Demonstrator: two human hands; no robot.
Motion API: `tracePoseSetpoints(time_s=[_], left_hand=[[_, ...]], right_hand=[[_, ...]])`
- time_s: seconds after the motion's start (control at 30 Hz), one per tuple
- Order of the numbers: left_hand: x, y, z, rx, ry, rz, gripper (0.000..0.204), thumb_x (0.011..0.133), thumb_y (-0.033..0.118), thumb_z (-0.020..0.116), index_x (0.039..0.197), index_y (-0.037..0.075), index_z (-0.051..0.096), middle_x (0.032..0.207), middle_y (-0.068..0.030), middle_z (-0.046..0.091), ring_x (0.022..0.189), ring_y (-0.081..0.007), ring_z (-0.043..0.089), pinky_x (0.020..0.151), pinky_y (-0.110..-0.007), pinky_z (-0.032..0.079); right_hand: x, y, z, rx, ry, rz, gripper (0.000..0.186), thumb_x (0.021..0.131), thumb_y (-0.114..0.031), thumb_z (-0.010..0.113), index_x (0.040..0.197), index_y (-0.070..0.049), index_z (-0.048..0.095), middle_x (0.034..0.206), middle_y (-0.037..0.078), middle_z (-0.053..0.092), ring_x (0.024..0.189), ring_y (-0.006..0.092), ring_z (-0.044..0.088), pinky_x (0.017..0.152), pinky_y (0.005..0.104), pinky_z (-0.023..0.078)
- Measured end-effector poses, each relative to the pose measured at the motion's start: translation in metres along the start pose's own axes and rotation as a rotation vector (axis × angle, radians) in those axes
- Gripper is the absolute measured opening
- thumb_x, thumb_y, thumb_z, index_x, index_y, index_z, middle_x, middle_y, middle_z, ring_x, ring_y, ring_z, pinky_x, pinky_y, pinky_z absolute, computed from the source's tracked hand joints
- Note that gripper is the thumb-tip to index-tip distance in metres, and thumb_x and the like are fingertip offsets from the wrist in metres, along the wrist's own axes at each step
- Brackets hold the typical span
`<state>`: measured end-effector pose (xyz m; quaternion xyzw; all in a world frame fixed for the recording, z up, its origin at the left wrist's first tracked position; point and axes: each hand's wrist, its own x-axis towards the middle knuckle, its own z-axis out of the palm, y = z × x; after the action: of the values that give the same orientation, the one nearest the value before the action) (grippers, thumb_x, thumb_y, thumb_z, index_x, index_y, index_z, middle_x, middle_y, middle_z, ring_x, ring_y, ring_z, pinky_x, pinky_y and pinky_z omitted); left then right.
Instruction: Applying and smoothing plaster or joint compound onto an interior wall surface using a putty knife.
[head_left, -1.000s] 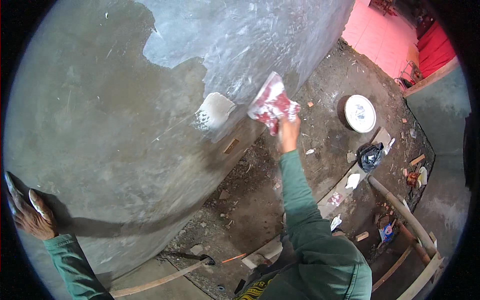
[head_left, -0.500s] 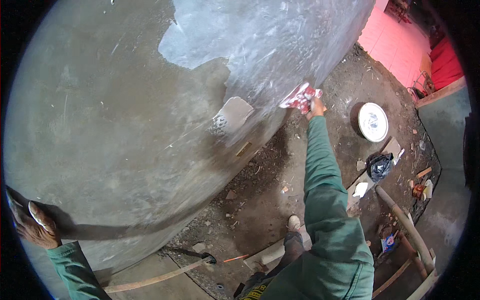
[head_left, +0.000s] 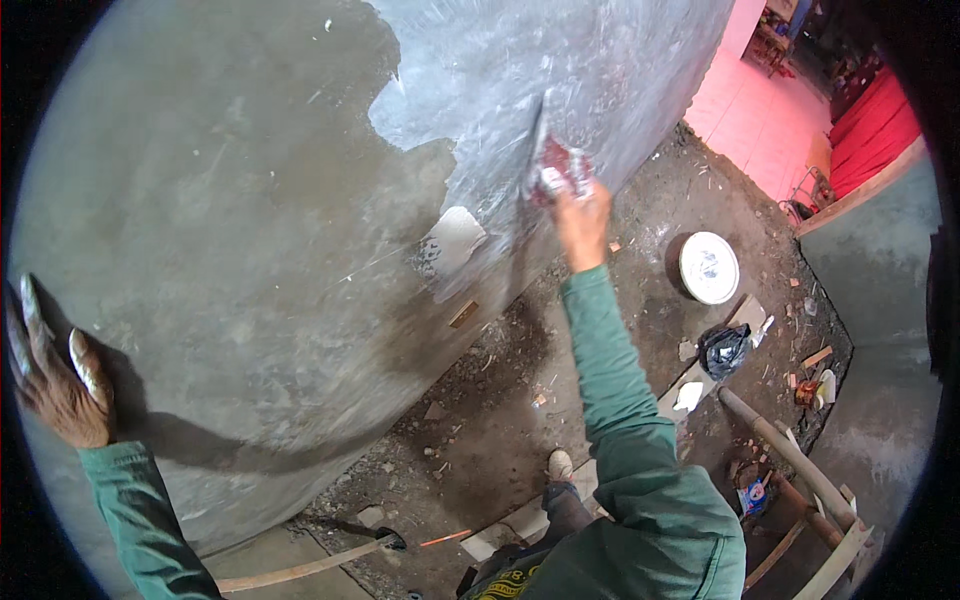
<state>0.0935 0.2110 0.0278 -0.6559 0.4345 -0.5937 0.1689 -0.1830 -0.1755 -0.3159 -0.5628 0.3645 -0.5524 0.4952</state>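
Observation:
A grey plastered wall [head_left: 250,200] fills the left and upper view, with a whitish skim coat [head_left: 480,60] over its upper part. My right hand [head_left: 583,222] is closed around a putty scraper [head_left: 560,168], red and smeared with white paste; its long blade edge is at the coated wall, slightly blurred. A thick patch of pale paste [head_left: 457,238] sits on the wall left of and below the scraper. At the far left my left hand [head_left: 65,390] lies against the bare wall, fingers spread and whitened, holding nothing.
On the dirt floor right stand a round white bucket [head_left: 709,268] and a black plastic bag [head_left: 724,352] on a board. Wooden poles [head_left: 790,455] lie at lower right, a wooden-handled tool [head_left: 300,568] at lower left. A pink-lit tiled floor [head_left: 745,120] lies beyond.
My right hand has swept the scraper leftward and up across the coated wall, turning its blade more upright. The view has shifted somewhat; my left hand stays on the wall.

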Motion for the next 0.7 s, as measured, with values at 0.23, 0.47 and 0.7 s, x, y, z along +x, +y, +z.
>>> tracePoseSetpoints(time_s=[0.23,0.47,0.7], left_hand=[[0.033,0.027,-0.024,-0.15,0.221,0.111,0.052,0.097,0.042,0.038,0.146,0.024,0.04,0.154,0.0007,0.033,0.143,-0.0212,0.028,0.116,-0.044,0.01],[0.037,0.029,-0.025,-0.142,0.267,0.129,0.053,0.098,0.045,0.037,0.147,0.025,0.038,0.155,0.0012,0.032,0.144,-0.0163,0.025,0.118,-0.041,0.006],[0.033,0.036,-0.028,-0.136,0.149,0.113,0.052,0.099,0.042,0.04,0.146,0.02,0.039,0.151,-0.0107,0.035,0.136,-0.0298,0.039,0.112,-0.04,0.032]], right_hand=[[-0.071,-0.042,0.033,-0.251,-0.077,-0.38,0.039,0.082,0.001,0.063,0.12,-0.008,0.065,0.106,0.017,0.07,0.095,0.023,0.068,0.08,0.0327,0.054],[0.004,0.02,-0.049,-0.128,0.105,-0.016,0.029,0.088,-0.014,0.062,0.111,0.003,0.064,0.101,0.014,0.068,0.089,0.0244,0.063,0.081,0.0379,0.05],[0.017,0.072,-0.037,-0.347,-0.044,-0.075,0.036,0.081,-0.004,0.057,0.116,0.002,0.064,0.106,0.015,0.069,0.095,0.0247,0.065,0.088,0.0337,0.048]])
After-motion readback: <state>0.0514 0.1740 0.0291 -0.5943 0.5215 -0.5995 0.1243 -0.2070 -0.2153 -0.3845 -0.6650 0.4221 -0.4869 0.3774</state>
